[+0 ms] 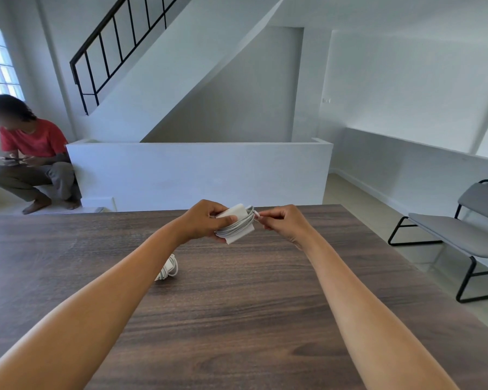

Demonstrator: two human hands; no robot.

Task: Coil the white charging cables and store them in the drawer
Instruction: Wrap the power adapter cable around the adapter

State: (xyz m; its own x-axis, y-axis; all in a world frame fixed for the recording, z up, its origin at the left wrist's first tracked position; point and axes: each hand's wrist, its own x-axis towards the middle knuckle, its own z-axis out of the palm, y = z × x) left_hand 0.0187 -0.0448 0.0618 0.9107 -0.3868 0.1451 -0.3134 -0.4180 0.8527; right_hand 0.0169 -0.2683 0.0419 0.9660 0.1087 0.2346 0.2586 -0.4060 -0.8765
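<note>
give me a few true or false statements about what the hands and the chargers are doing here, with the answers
1. The left hand holds a white charger with cable wound round it. True.
2. The right hand lies flat on the table. False: it is raised and pinches the cable end beside the charger.
3. A second coiled cable lies on the table, partly hidden by the left forearm. True.
4. An open drawer shows in front of the hands. False: no drawer is in view.
5. A grey bench stands to the right of the table. True.
</note>
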